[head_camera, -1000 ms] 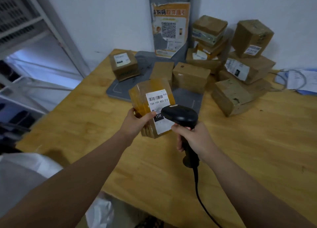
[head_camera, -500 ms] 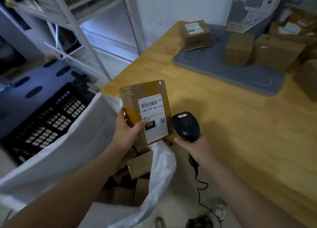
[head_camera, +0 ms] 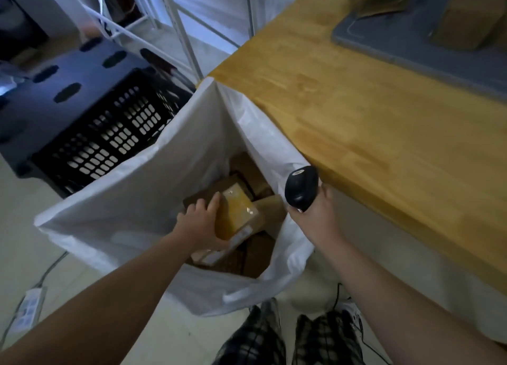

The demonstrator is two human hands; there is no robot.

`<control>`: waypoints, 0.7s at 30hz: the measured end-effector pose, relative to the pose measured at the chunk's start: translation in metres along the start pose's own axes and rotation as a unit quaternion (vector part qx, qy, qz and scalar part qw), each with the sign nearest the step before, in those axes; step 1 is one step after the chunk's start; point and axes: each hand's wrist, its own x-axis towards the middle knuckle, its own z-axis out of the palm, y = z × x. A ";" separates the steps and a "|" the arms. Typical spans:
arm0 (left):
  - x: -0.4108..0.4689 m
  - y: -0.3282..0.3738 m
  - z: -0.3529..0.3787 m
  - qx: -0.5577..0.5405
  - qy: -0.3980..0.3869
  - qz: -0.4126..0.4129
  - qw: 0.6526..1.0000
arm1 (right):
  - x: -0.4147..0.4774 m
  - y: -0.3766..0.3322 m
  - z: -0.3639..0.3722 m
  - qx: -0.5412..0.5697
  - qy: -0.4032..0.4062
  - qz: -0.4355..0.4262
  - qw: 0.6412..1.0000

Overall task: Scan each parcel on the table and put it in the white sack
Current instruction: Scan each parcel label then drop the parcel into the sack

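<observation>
One hand (head_camera: 201, 222) lowers parcel (head_camera: 236, 213) inside sack (head_camera: 153, 189) rim.

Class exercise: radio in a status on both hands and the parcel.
Left hand gripping yellow-taped cardboard parcel inside white plastic sack. Right hand holding black handheld scanner. Nothing blocking.

Parcel sorting room: boxes in white sack (head_camera: 153, 189), barcode scanner (head_camera: 301, 188), crate (head_camera: 90, 134).

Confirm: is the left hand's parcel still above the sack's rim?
No, the left hand has the taped parcel down inside the white sack, among other parcels there.
</observation>
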 end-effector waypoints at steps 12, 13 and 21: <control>0.025 0.017 0.007 0.091 0.050 0.108 0.989 | -0.002 -0.002 0.014 -0.035 -0.061 -0.029 0.997; 0.026 0.024 -0.002 0.078 0.067 0.116 0.988 | 0.000 -0.004 0.009 -0.024 -0.060 -0.027 0.998; 0.032 0.109 -0.090 -0.014 0.170 0.204 0.964 | 0.026 -0.018 -0.075 0.032 -0.011 0.040 0.999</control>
